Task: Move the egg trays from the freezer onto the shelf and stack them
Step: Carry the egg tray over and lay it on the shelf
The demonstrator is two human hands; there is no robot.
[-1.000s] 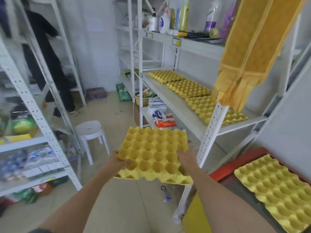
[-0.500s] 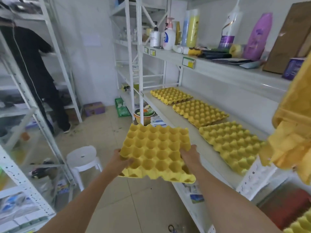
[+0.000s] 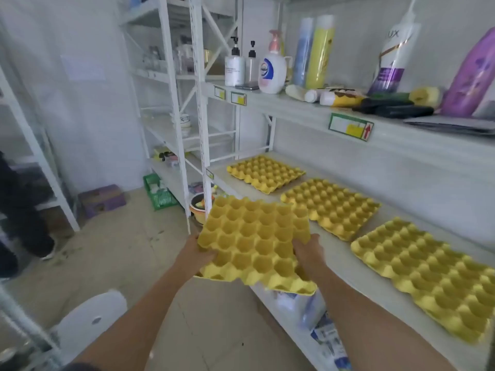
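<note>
You hold one yellow egg tray (image 3: 254, 242) in both hands, cups up, over the front edge of the white shelf (image 3: 345, 266). Your left hand (image 3: 197, 254) has its grip clamped on the tray's left edge, thumb on top. Your right hand (image 3: 308, 253) has its grip clamped on the right edge, fingers under the tray. The tray tilts slightly, near edge lower, and does not touch the shelf.

Three more egg trays lie flat on that shelf in a row, apart from each other: the far tray (image 3: 266, 172), the middle tray (image 3: 332, 206), the near tray (image 3: 428, 274). Your held tray sits just left of the middle one.

The upper shelf carries pump bottles (image 3: 270, 68) and a purple bottle (image 3: 471, 79). A white stool (image 3: 88, 322) stands on the floor at lower left, a green basket (image 3: 158, 191) farther back.
</note>
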